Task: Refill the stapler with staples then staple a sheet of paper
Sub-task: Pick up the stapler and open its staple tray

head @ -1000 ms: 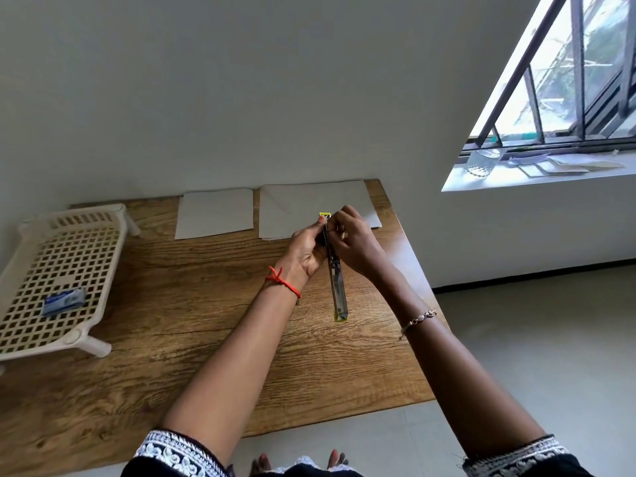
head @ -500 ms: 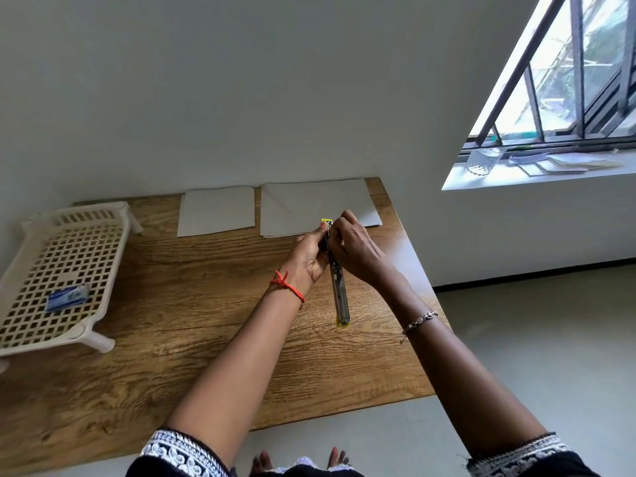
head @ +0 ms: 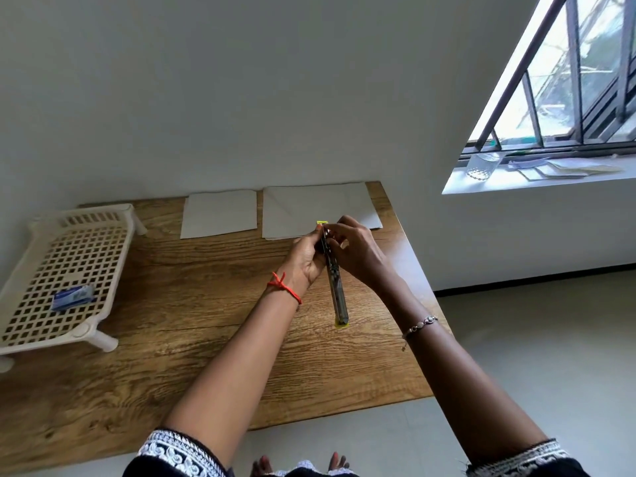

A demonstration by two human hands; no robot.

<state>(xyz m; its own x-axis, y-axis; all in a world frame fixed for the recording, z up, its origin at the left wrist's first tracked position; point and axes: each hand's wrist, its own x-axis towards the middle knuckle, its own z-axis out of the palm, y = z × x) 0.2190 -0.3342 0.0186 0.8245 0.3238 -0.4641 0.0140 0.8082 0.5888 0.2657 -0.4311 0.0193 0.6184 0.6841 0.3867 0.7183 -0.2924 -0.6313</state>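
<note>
Fingers of both hands meet at the far end of the stapler, pinched on it from either side: the left hand closes on its left flank, the right hand curls over from the right, fingertips bent down toward the top of the metal channel. Whether a strip of staples sits between the right fingertips is too small to tell. The stapler appears swung open, a long narrow bar held above the desk; its long axis runs almost straight away from the person, far yellow tip just past the fingers, near yellow tip pointing back toward the body and slightly right, free of either hand. Both hands are equally near the far end, so the feeding looks like the right hand's job while the left steadies. Any strip would likely have to slide along that same axis, lined up with the channel. Just beyond the fingers lie two sheets of paper flat against the wall, the larger directly behind the hands. Well apart to the left, a white lattice tray carries a small blue staple box.
</note>
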